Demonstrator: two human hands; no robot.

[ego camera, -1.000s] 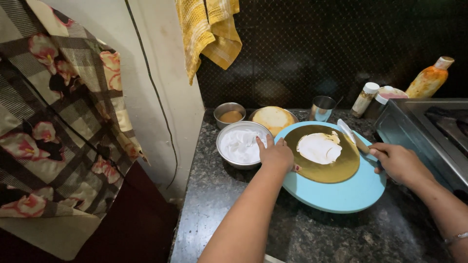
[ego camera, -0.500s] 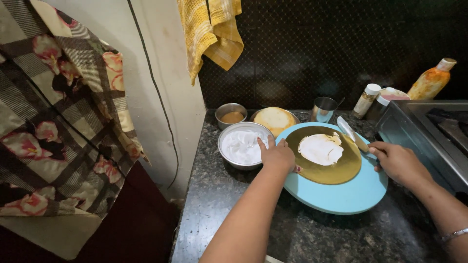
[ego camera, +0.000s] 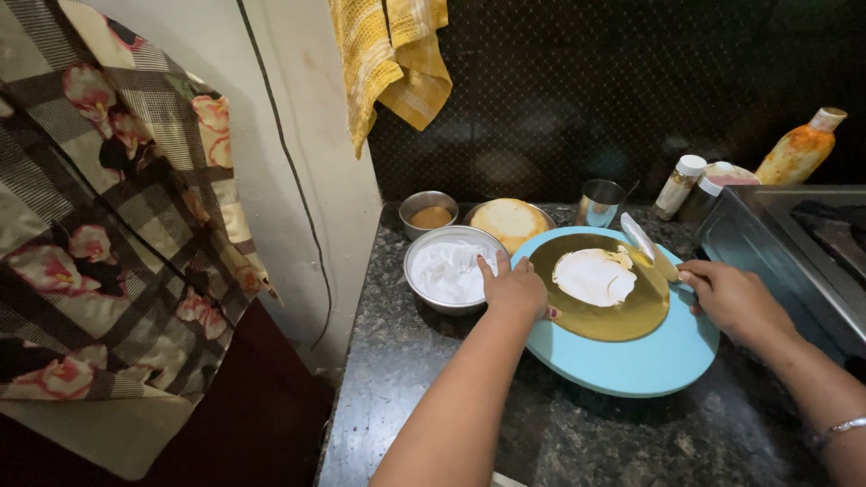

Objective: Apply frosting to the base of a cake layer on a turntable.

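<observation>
Cream [ego camera: 594,276] lies as a white patch in the middle of the gold board [ego camera: 613,317], which sits on the blue turntable [ego camera: 631,370] on the dark counter [ego camera: 424,388]. The right hand [ego camera: 735,298] has its fingers curled around the handle of a spatula [ego camera: 648,248], whose blade reaches over the far right edge of the board, just beside the patch; whether the blade touches the cream cannot be told. The left hand [ego camera: 514,289] rests with fingers loosely bent and together on the left rim of the turntable, its fingertips close to the steel bowl [ego camera: 451,271] of white cream just beside it; it grips nothing. Judging by how things lie, only a first dab has been laid on the board: it covers a small part of the gold surface, the bowl looks nearly full, and the round sponge [ego camera: 510,221] waits in its pan behind, not yet on the board. Farther back stand a small bowl [ego camera: 428,213] of brownish liquid, a steel cup [ego camera: 600,202], two jars and an orange bottle [ego camera: 798,149]. A yellow towel [ego camera: 392,63] hangs above.
</observation>
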